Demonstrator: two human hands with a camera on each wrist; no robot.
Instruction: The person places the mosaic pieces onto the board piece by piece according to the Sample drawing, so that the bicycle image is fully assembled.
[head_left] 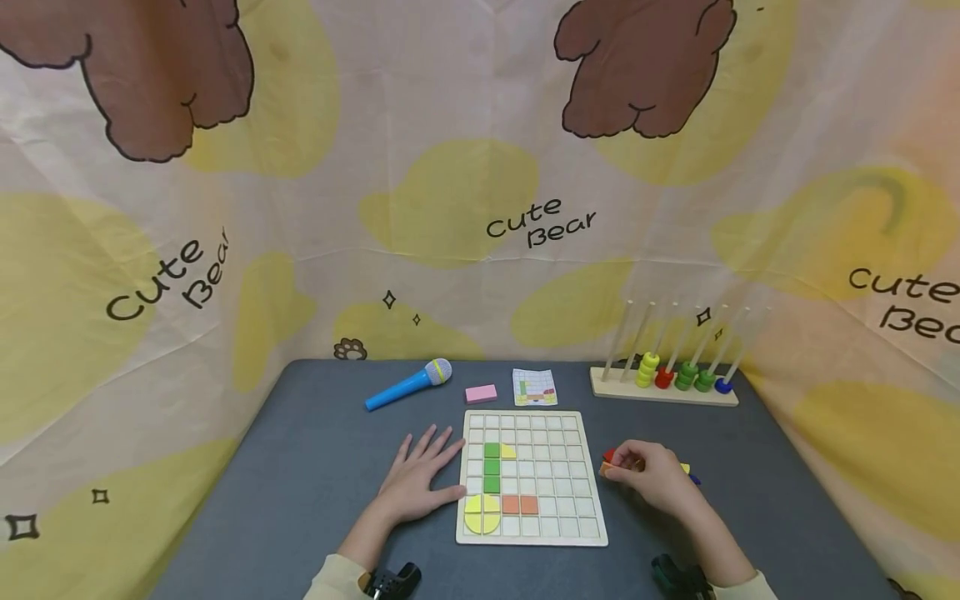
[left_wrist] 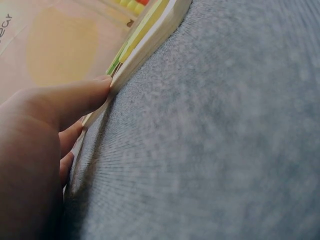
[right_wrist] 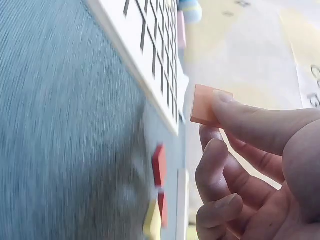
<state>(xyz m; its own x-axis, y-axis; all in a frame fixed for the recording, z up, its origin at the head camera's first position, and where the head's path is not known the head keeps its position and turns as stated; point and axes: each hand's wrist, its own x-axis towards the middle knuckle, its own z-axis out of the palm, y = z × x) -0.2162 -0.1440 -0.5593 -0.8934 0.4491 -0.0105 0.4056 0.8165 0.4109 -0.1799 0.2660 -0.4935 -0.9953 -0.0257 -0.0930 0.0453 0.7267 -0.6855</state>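
Observation:
A white grid board (head_left: 555, 483) lies on the dark table with green squares (head_left: 491, 467), yellow curved pieces (head_left: 482, 515), a small yellow piece (head_left: 508, 452) and two orange squares (head_left: 520, 505) in its cells. My left hand (head_left: 416, 483) is spread flat at the board's left edge, thumb and fingertips touching the rim. To the board's right, my right hand (head_left: 651, 471) pinches an orange square tile (right_wrist: 204, 105) between thumb and finger, raised above the table. Red pieces (right_wrist: 159, 165) and a yellow piece (right_wrist: 152, 220) lie under and beyond that hand, partly hidden in the head view.
Behind the board lie a blue toy microphone (head_left: 408, 385), a pink block (head_left: 481, 392) and a pattern card (head_left: 535, 387). A bead rack (head_left: 663, 392) with upright rods stands at the back right. Printed cloth (head_left: 450, 292) hangs behind the table.

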